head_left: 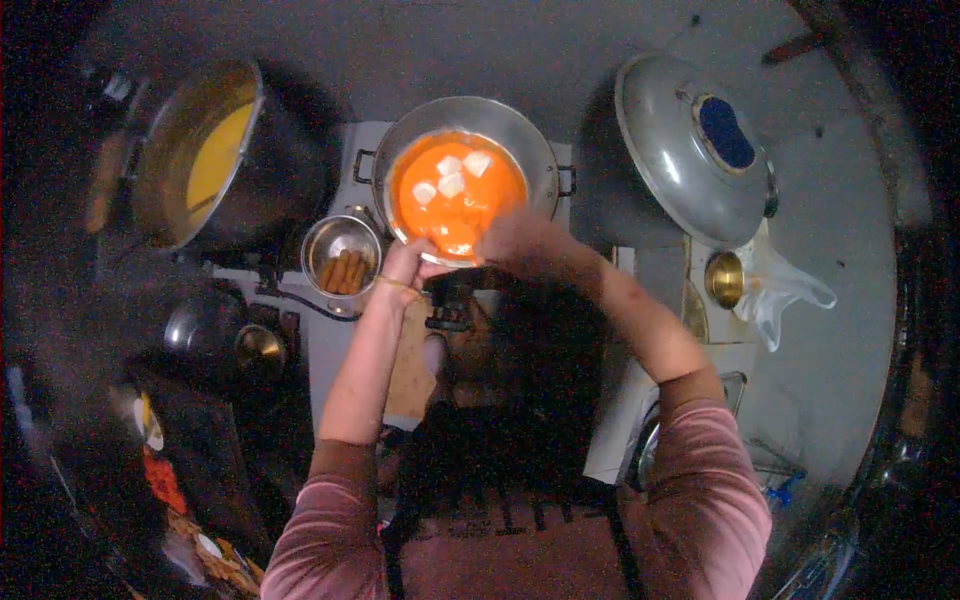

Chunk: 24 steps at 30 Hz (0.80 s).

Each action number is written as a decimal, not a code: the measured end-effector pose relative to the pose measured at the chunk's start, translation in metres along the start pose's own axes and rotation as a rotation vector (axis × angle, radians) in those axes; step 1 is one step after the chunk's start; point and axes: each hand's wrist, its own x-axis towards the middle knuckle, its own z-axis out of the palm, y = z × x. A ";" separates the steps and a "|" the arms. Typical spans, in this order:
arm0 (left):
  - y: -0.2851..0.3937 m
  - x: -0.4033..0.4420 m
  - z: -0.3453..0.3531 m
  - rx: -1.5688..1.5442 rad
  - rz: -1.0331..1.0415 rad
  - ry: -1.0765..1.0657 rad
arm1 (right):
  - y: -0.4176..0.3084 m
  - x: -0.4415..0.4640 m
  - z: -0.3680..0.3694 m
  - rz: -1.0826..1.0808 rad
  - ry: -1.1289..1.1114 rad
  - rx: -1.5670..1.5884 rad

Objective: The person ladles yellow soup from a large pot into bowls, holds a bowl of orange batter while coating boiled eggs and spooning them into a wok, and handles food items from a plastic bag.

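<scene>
A wide two-handled metal pan (545, 150) holds bright orange liquid (415, 215) with several white chunks (451, 184) in it. At the pan's near rim is my left hand (408, 265), its thumb over the edge and its fingers closed at the rim. My right hand (515, 240) hangs over the near right side of the pan, smeared by motion. Its fingers cannot be made out, nor whether it holds anything. Just left of my left hand stands a small steel bowl (312, 245) with brown stick-shaped pieces (343, 272) inside.
A large dark pot (290, 150) with yellow liquid (220, 155) stands at left. To the right is another big pot under a domed metal lid (665, 150). A brass-coloured bowl (724, 280) and a clear plastic bag (775, 290) lie below it.
</scene>
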 end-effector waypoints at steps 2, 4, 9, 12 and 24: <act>0.003 -0.006 0.009 -0.045 0.083 -0.006 | 0.001 0.001 0.007 -0.036 -0.015 0.024; 0.003 -0.006 0.008 -0.053 0.070 -0.009 | -0.004 0.001 0.001 -0.071 -0.029 0.047; 0.002 -0.006 0.003 -0.008 0.045 -0.042 | 0.008 0.032 -0.006 -0.448 0.592 0.044; -0.002 -0.012 0.007 0.027 0.061 -0.033 | 0.014 0.045 -0.017 0.110 0.455 0.289; -0.007 -0.005 -0.007 0.017 0.094 -0.056 | 0.008 -0.002 -0.030 0.499 0.476 0.394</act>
